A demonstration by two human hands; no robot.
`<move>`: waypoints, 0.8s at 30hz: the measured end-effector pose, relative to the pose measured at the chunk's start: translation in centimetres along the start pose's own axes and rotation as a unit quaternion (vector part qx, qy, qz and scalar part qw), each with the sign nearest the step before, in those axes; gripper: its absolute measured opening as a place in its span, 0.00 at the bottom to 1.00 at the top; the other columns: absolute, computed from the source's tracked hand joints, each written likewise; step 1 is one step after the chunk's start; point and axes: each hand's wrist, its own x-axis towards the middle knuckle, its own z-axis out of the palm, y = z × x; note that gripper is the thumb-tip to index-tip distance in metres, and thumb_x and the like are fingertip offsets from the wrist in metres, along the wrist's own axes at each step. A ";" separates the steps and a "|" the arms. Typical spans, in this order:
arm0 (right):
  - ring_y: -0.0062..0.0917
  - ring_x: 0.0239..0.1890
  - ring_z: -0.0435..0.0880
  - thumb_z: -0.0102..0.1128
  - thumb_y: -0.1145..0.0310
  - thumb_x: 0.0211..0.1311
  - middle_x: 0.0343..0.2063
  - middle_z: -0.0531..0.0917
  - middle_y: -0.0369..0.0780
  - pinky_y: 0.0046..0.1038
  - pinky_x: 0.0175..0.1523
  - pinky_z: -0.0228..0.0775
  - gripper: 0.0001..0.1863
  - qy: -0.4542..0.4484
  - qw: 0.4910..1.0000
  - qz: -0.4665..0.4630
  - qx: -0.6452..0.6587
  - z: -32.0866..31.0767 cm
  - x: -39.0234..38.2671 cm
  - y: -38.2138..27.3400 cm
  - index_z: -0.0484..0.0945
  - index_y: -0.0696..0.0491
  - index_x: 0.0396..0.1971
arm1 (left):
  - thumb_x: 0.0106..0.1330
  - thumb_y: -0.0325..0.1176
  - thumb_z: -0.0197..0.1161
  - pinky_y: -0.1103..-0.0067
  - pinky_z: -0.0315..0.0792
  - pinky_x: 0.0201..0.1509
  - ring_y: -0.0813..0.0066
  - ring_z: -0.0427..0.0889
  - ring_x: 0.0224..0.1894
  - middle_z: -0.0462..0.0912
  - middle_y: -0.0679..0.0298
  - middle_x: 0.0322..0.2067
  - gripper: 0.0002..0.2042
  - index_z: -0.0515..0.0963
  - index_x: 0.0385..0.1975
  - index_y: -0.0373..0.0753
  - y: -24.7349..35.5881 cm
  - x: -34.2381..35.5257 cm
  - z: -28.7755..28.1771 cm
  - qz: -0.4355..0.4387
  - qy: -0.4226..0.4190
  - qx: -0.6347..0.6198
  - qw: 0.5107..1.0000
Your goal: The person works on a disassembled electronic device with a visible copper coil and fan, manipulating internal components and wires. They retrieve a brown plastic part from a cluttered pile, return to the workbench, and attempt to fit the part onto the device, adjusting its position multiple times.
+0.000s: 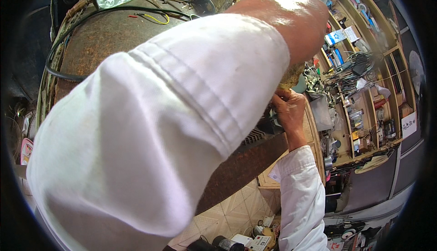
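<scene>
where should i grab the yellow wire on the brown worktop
Probably pinch the yellow wire at its bowed middle, coming down from above: it is thin and lies low on the worktop, and the black cable runs along its far side.

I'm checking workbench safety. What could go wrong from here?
The left sleeve could catch the black cable, which passes out of sight behind it. The dark slotted part beside the right hand seems close to the edge of the brown bench, so a knock might send it onto the tiled floor. The yellow wire could get snagged or swept away.
</scene>
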 end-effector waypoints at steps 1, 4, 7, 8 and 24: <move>0.18 0.27 0.84 0.68 0.72 0.57 0.23 0.88 0.41 0.26 0.36 0.75 0.09 0.000 1.000 0.002 -0.003 0.0 0.0 -0.1 0.88 0.62 0.32 | 0.67 0.33 0.63 0.62 0.83 0.51 0.55 0.89 0.52 0.88 0.54 0.50 0.14 0.88 0.50 0.44 0.1 -0.2 0.0 -0.010 -0.005 -0.009 1.000; 0.19 0.28 0.85 0.67 0.71 0.56 0.24 0.88 0.42 0.26 0.36 0.75 0.10 -0.003 1.000 0.015 -0.010 0.0 0.0 -0.2 0.88 0.62 0.33 | 0.66 0.32 0.64 0.62 0.83 0.51 0.55 0.89 0.51 0.88 0.53 0.49 0.13 0.88 0.48 0.42 -0.2 -1.4 0.4 -0.017 0.043 -0.048 0.998; 0.19 0.29 0.85 0.67 0.72 0.56 0.25 0.89 0.42 0.27 0.37 0.75 0.09 -0.003 1.000 0.008 -0.013 0.0 -0.1 -0.2 0.89 0.62 0.33 | 0.66 0.30 0.64 0.62 0.83 0.51 0.54 0.89 0.51 0.88 0.52 0.48 0.12 0.88 0.48 0.40 -0.2 -1.6 0.4 -0.004 0.030 -0.048 0.998; 0.19 0.29 0.85 0.67 0.72 0.56 0.26 0.89 0.42 0.26 0.36 0.75 0.09 0.002 1.000 0.005 -0.005 0.0 -0.1 -0.2 0.89 0.62 0.33 | 0.66 0.30 0.64 0.63 0.83 0.51 0.54 0.89 0.50 0.88 0.51 0.48 0.12 0.88 0.48 0.39 -0.1 -1.5 0.3 0.003 0.011 -0.040 0.999; 0.20 0.28 0.86 0.69 0.72 0.54 0.26 0.89 0.41 0.24 0.38 0.78 0.08 0.022 0.997 0.071 0.022 0.2 -0.5 0.1 0.90 0.60 0.32 | 0.64 0.28 0.66 0.70 0.76 0.35 0.65 0.82 0.28 0.84 0.55 0.26 0.06 0.83 0.32 0.31 2.2 -0.5 -3.3 -0.097 -0.042 -0.086 0.991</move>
